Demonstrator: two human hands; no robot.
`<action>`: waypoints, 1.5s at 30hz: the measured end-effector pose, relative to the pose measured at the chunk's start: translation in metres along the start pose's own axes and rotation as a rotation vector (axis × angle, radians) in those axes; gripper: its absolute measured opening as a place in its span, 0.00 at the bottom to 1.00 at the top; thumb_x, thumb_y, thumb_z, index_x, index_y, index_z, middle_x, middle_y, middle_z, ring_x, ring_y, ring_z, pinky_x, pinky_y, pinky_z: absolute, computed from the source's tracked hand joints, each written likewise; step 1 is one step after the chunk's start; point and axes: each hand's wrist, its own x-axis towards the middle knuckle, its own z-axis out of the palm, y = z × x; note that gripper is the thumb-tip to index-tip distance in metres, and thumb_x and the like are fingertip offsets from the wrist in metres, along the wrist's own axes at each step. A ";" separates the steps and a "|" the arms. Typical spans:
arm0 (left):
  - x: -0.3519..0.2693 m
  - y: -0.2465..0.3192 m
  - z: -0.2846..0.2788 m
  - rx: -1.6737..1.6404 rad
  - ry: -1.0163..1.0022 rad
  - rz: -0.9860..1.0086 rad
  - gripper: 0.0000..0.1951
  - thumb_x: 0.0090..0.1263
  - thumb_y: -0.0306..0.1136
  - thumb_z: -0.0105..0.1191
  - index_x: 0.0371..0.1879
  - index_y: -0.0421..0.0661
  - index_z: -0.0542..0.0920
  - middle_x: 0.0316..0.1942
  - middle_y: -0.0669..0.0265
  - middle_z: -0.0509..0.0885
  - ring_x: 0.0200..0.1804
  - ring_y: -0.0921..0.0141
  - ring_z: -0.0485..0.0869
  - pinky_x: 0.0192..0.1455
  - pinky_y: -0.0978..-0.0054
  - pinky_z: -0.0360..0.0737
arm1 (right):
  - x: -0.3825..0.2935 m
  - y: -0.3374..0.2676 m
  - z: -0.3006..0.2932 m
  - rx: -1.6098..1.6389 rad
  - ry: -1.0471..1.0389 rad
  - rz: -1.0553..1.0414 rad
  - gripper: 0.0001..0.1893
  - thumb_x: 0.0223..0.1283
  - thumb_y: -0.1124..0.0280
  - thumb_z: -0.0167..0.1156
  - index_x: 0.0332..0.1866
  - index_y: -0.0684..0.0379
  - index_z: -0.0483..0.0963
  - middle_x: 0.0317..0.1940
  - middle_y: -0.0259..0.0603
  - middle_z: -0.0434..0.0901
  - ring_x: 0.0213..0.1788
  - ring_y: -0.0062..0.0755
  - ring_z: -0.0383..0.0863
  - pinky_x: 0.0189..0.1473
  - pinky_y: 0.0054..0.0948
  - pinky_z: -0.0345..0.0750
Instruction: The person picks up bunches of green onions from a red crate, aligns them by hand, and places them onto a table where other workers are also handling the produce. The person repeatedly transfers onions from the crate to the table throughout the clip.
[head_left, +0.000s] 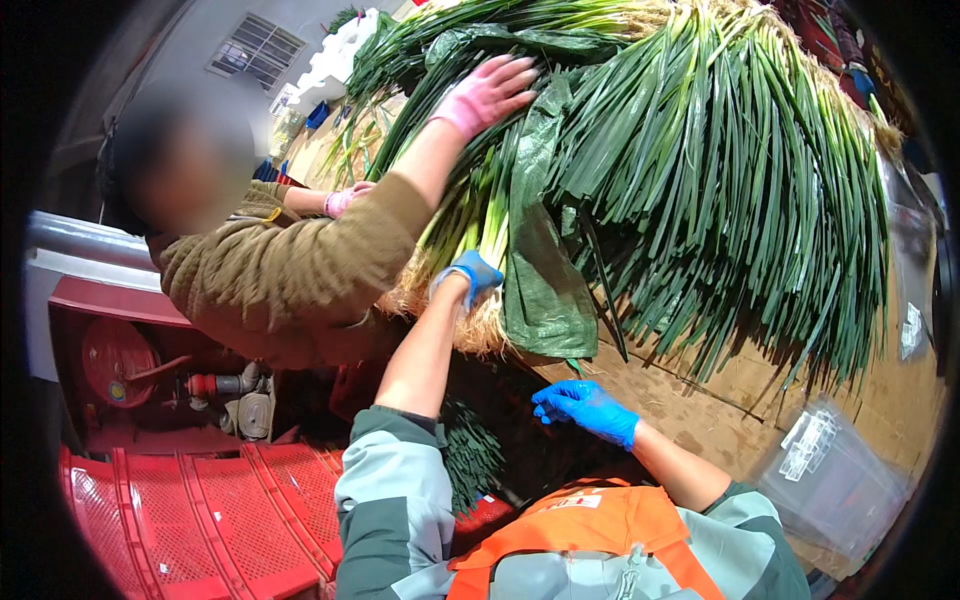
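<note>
My left hand, in a blue glove under a clear plastic one, is around the pale lower stalks of some leek-like greens, just above their roots. A strip of green woven plastic sheet hangs beside that hand. My right hand, in a blue glove, is over the dark gap at the table's near edge, its fingers loosely bent and nothing visible in them. A large heap of the same greens lies beyond, roots at the far side and leaves towards me.
A co-worker in a brown top reaches across the greens with a pink-gloved hand. Clear plastic bags with labels lie on the wooden tabletop at right. Red crates and an open hose cabinet stand at left. More greens are below.
</note>
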 end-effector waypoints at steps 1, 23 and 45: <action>-0.011 0.009 -0.009 -0.117 -0.062 -0.014 0.11 0.53 0.35 0.63 0.22 0.38 0.82 0.16 0.60 0.79 0.16 0.68 0.76 0.18 0.69 0.73 | 0.004 -0.003 0.001 0.007 0.012 -0.022 0.16 0.71 0.62 0.53 0.54 0.62 0.77 0.39 0.36 0.83 0.41 0.23 0.81 0.46 0.24 0.77; -0.042 -0.077 0.046 -0.989 -0.162 0.149 0.19 0.65 0.30 0.60 0.55 0.38 0.78 0.44 0.66 0.85 0.42 0.74 0.80 0.49 0.76 0.75 | 0.156 -0.066 -0.021 0.496 0.081 0.041 0.08 0.61 0.69 0.60 0.41 0.61 0.76 0.33 0.38 0.82 0.36 0.32 0.83 0.40 0.31 0.83; -0.096 -0.070 -0.006 -0.855 0.192 0.347 0.26 0.65 0.33 0.62 0.60 0.34 0.72 0.49 0.62 0.83 0.47 0.73 0.80 0.51 0.77 0.77 | 0.190 -0.092 0.021 0.560 -0.125 -0.040 0.17 0.66 0.71 0.56 0.59 0.63 0.71 0.47 0.45 0.81 0.48 0.38 0.83 0.51 0.34 0.83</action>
